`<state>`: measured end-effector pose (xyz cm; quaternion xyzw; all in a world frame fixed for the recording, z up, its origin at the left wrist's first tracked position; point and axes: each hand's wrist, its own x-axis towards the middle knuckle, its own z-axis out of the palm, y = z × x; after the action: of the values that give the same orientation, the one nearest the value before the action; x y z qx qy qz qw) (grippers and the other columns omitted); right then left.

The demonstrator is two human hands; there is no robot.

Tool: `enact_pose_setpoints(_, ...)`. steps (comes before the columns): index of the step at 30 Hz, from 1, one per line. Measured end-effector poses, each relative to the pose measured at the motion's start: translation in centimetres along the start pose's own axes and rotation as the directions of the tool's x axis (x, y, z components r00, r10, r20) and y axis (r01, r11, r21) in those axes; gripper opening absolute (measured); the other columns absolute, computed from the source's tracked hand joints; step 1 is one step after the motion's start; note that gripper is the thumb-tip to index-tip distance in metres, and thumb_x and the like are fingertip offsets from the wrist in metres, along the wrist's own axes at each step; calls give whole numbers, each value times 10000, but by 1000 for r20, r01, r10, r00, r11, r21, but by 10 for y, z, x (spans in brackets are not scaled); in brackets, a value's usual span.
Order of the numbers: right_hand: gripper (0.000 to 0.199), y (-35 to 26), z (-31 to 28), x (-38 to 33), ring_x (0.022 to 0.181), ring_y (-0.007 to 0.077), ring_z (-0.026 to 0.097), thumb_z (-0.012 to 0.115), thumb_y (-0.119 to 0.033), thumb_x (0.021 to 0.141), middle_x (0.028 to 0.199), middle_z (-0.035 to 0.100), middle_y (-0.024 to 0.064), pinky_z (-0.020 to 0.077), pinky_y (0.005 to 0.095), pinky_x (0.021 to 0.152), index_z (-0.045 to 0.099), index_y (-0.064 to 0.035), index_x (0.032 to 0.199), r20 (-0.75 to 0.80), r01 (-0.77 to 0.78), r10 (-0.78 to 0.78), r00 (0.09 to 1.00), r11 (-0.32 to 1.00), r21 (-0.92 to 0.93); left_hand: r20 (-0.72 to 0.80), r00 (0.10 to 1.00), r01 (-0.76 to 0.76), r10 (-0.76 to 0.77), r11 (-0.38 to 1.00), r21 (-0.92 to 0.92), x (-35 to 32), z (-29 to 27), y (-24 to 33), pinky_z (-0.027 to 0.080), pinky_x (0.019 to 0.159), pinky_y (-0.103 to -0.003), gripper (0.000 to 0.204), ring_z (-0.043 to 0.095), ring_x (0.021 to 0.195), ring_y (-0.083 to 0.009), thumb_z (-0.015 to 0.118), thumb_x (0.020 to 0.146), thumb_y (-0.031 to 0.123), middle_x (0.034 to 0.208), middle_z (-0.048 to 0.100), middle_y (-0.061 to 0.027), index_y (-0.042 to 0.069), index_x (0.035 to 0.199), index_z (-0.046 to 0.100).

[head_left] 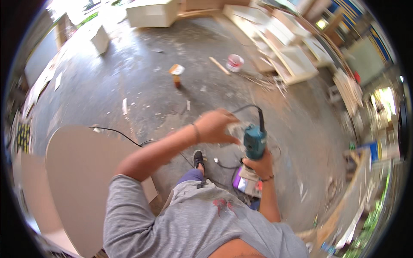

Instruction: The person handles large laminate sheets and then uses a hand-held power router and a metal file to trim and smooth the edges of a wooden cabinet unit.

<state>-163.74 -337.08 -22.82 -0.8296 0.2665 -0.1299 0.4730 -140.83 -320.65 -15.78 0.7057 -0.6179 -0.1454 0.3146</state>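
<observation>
Drill-like power tool (254,144), teal and stubby, is in the right hand (261,166), out in front of the body and a little to the right. The right grip is closed round its lower part, and a black cord (260,117) leaves the far end and bends left behind the other hand. The left hand (217,127) is just beside the tool, its grip spread, thumb apart from the fingers (motion blurs it, so I cannot tell whether it touches anything). Below the tool, a purple and white package (244,185) shows near the person's grey shirt (193,210).

A dark shoe (197,158) stands on the grey floor (150,96), left of the package. Further left is a big tan board (84,185) with a rounded edge.

Beyond the hands, a brown bottle (177,81) stands on the floor, something pale and orange at its top. A pale stick (220,66) lies beside a white and red bucket (235,62). Farther off are a white box (151,13) and, to the right, some wooden frames (297,64).
</observation>
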Motion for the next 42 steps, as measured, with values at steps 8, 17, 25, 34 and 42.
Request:
enact_pose_setpoints(8, 672, -11, 5, 114, 757, 252, 653, 839, -208, 499, 857, 670, 101, 515, 374, 694, 548, -42, 1081, 256, 156, -137, 957, 986, -54, -215, 960, 169, -180, 983, -69, 32, 49, -58, 407, 861, -401, 757, 596, 980, -283, 773, 687, 378, 1006, 641, -109, 136, 1343, 483)
enact_pose_setpoints(17, 605, -34, 29, 229, 699, 237, 668, 841, -136, 463, 787, 664, 109, 522, 375, 655, 532, -25, 971, 590, 232, -184, 786, 973, -6, -437, 805, 321, -402, 914, -249, 38, 30, -101, 458, 847, -395, 717, 587, 977, -308, 829, 612, 317, 995, 652, -134, 89, 1244, 581)
enact_pose_setpoints(25, 554, -19, 40, 378, 746, 264, 681, 841, -180, 508, 821, 678, 127, 523, 370, 682, 564, -45, 968, 702, 394, -305, 644, 918, 37, -687, 548, 371, -477, 875, -312, 104, 26, -151, 478, 853, -379, 604, 582, 977, -288, 814, 679, 219, 1020, 636, -125, 73, 1220, 588)
enact_pose_setpoints(34, 651, -68, 76, 496, 852, 337, 655, 799, -211, 489, 927, 658, 154, 522, 403, 724, 579, -46, 1080, 799, 719, -531, 283, 669, 190, -918, 225, 555, -327, 817, -155, 123, 22, -171, 439, 882, -413, 617, 541, 1059, -310, 816, 699, 303, 1181, 550, -134, 67, 1175, 502)
enact_pose_setpoints(42, 665, -123, 188, 554, 837, 377, 626, 790, -211, 463, 930, 636, 166, 513, 438, 710, 570, -52, 1070, 831, 869, -513, -217, 286, 403, -759, -46, 676, -650, 539, -502, 78, 9, -191, 422, 792, -437, 540, 559, 940, -294, 663, 817, 487, 1066, 600, -150, 56, 1108, 518)
